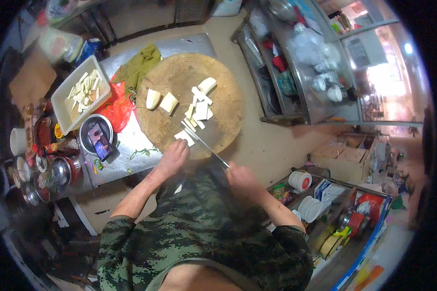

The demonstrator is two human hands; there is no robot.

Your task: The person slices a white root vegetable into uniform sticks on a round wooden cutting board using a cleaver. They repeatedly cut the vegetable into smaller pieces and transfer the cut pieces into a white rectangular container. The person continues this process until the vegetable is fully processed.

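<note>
On a round wooden chopping block (225,105), my right hand (243,182) grips a kitchen knife (212,150), whose blade is seen nearly edge-on. Its far end meets pale slices of a peeled vegetable. Curled fingertips of my left hand (174,155) press on a white slice (184,138) beside the blade. Cut strips and flat slices (201,110) lie in a loose pile just beyond. Two thick chunks, one pale chunk (153,99) and another chunk (169,103), sit on the block's left; a rounded end piece (207,85) is at the far side.
A white plastic tray (60,111) holds cut strips at the left. Nearer me, a phone (100,142) rests across a steel bowl (111,125). A red plastic bag (118,109) and green cloth (142,67) adjoin the block. Seasoning jars crowd the left; shelving (295,72) stands right.
</note>
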